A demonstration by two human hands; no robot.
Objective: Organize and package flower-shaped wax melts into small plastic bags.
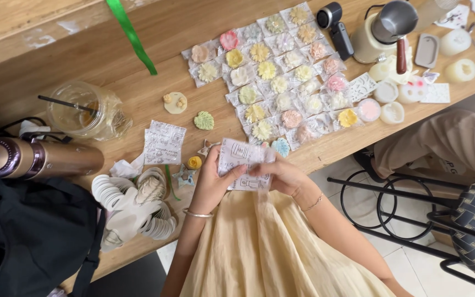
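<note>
Both hands meet over the near edge of the wooden table [138, 49], grasping one small clear packet [243, 162] with printed lettering. The left hand [213, 184] pinches the packet's left side, thumb on top and fingers curled beneath; a thin bangle [198, 214] sits on that wrist. The right hand [281, 173] grips the packet's right side, fingers folded over its upper edge, with a fine bracelet [313, 204] on the wrist. The packet is held flat just above the lap, over a pale yellow skirt [270, 247]. Whether anything lies inside it cannot be told.

Just beyond the left hand's fingertips lie a small yellow rose-shaped piece [194, 162] and a second printed packet [164, 142], flat on the table. A little further from that hand sit a green flower piece [204, 120] and a round cream piece [175, 102]. Left of the left hand, a heap of white round discs [133, 206] spills near the table edge.

Beyond the right hand spreads a wide patch of bagged flower pieces [281, 71] in pink, yellow, cream and blue, laid in rows; the nearest, a blue one [280, 146], is just past the knuckles.

Far left of the hands stand a plastic cup with a straw [86, 113], a gold bottle [34, 158] on its side and a black bag [28, 236]. Far right, another person's beige sleeve [446, 140] reaches toward the table.
</note>
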